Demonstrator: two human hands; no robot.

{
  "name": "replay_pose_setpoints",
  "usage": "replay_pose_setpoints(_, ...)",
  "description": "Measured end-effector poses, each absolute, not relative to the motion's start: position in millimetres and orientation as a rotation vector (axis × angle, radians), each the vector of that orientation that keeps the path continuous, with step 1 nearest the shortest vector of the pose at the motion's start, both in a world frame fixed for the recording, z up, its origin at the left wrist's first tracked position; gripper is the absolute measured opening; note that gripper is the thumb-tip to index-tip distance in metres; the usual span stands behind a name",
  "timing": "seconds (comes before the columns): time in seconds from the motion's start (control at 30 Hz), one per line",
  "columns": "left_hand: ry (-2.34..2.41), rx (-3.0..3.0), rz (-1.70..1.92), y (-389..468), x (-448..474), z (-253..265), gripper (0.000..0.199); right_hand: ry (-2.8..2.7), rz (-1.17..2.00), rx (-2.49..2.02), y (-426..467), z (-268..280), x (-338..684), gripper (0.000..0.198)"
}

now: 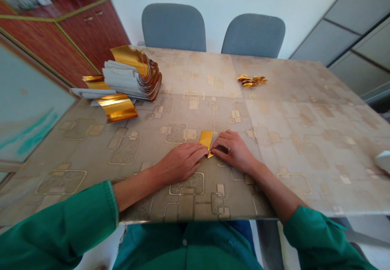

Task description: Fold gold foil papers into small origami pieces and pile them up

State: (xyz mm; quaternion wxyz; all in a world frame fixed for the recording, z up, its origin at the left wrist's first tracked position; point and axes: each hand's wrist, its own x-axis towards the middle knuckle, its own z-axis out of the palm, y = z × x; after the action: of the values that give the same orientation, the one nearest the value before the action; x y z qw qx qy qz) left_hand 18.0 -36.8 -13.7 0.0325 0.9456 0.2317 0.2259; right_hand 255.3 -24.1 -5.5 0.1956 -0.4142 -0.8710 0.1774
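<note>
A small strip of gold foil paper point(206, 138) lies on the table in front of me, its near end folded to a slanted corner. My left hand point(187, 160) comes in from the left, fingers pressed together, their tips holding down the paper's near left edge; its thumb is mostly hidden. With thumb and fingertips, my right hand point(233, 150) pinches the folded corner on the right side. The hands almost meet over the paper.
A thick stack of gold and white paper sheets point(122, 77) stands at the back left, with a loose curled gold sheet point(118, 107) before it. Several folded gold pieces point(252, 81) lie at the back right. Two grey chairs point(174, 26) stand behind the patterned table point(304, 111).
</note>
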Motion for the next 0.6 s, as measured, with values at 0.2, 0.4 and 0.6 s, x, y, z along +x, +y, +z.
replay_pose_setpoints(0.2, 0.705, 2.984, 0.71, -37.7, 19.9, -15.5, 0.029, -2.431, 0.455, -1.218, -26.3, -5.2, 250.7, 0.012)
replay_pose_setpoints(0.4, 0.665, 3.005, 0.678, -38.6, 18.0, -18.6, 0.031, -2.41, 0.448, -1.265, -27.6, -6.7, 248.4, 0.009)
replay_pose_setpoints(0.6, 0.652, 3.004, 0.66, -39.3, 17.6, -17.3, 0.032, -2.461, 0.383, -1.297, -29.1, -4.9, 245.6, 0.012)
